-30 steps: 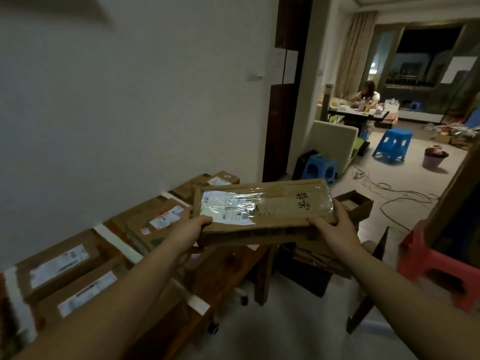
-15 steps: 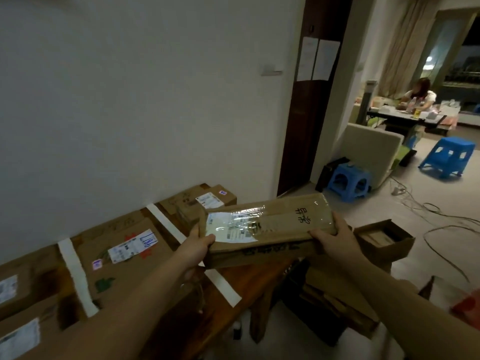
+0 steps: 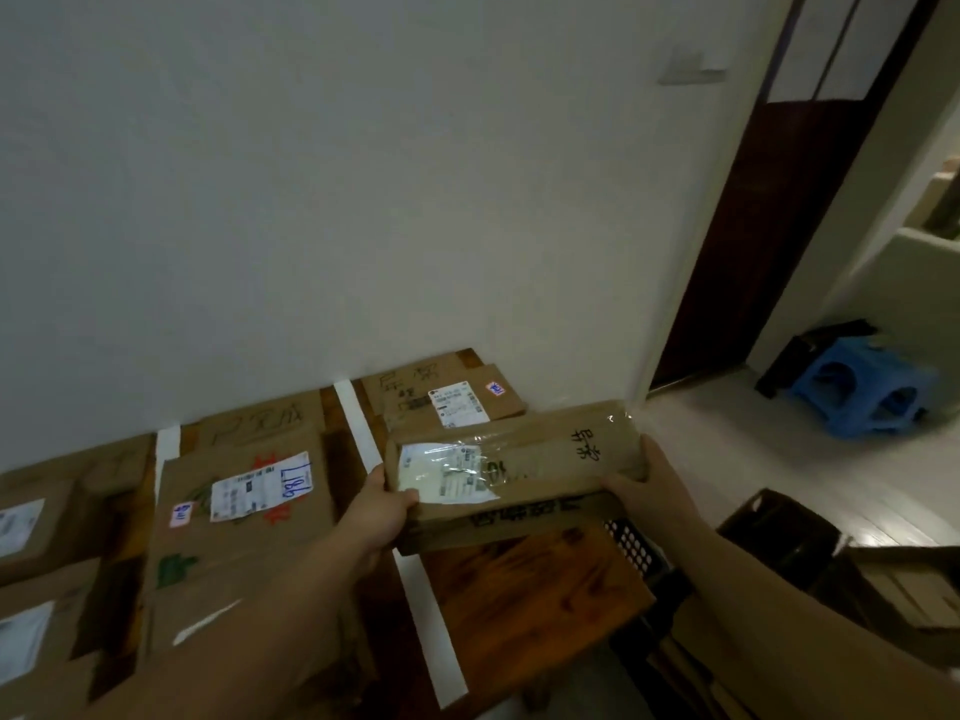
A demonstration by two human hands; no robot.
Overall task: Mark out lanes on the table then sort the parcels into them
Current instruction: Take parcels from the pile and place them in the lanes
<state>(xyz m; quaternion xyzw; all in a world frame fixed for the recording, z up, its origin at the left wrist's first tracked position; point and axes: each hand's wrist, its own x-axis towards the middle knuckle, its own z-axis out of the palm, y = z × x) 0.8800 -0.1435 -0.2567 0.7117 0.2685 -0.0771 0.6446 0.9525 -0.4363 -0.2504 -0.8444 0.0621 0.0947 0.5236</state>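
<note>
Parcel (image 3: 519, 459) in the air: I am holding this long, flat cardboard box level just to the right of the long white tape strip (image 3: 423, 605), over the bare wood of the table (image 3: 519, 589). My left hand (image 3: 382, 504) is gripping the end nearest the strip, with the thumb lying on the taped shipping label. My right hand (image 3: 657, 491) is clamping the far end, so my hands are working apart with the box spanning between them. I am judging that a grip at both ends is steadying a box this long while I am lining it up. I am turning the label and handwritten characters upward, probably for checking the lane. Right of the strip and farther back, a smaller labelled parcel (image 3: 452, 402) is lying by the wall (image 3: 363, 200), suggesting this lane is the target. Left of the strip, a broad parcel (image 3: 244, 511) with a blue-numbered label is filling the neighbouring lane.
</note>
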